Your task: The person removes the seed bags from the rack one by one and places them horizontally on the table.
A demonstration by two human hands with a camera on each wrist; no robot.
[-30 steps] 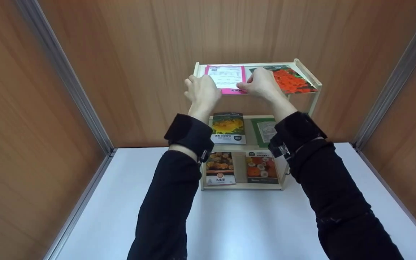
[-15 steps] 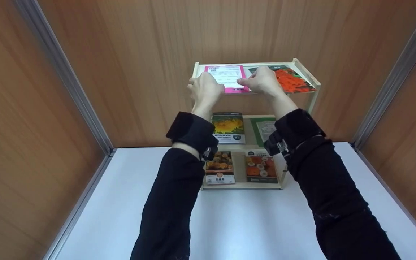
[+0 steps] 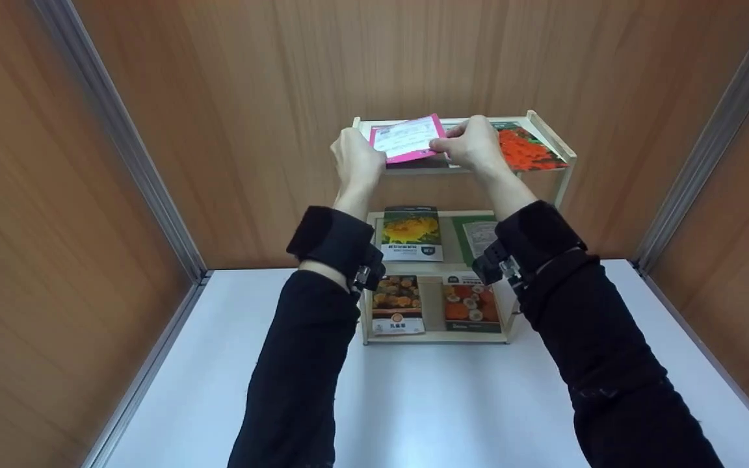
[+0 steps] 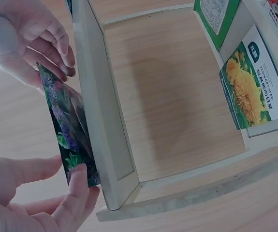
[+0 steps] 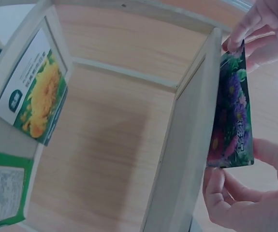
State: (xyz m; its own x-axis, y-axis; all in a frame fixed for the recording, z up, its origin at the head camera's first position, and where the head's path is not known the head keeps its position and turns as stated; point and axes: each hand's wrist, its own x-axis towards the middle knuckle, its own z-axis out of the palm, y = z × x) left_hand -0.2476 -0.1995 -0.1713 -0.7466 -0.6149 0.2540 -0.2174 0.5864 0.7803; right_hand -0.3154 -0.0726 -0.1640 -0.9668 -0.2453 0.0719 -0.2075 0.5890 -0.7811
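Pinching a pink-backed seed packet (image 3: 407,138) between left hand (image 3: 354,162) and right hand (image 3: 472,144), tilted above the rack's top shelf (image 3: 547,136).

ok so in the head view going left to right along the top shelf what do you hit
left hand → pink-edged seed packet, held by both hands and lifted at a tilt → right hand → orange flower packet lying flat on the top shelf

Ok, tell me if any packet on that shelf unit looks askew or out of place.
The pink-bordered packet is tilted, lifted off the top shelf and pinched between both hands. The green packet on the middle shelf lies printed-text side up, unlike the sunflower packet beside it.
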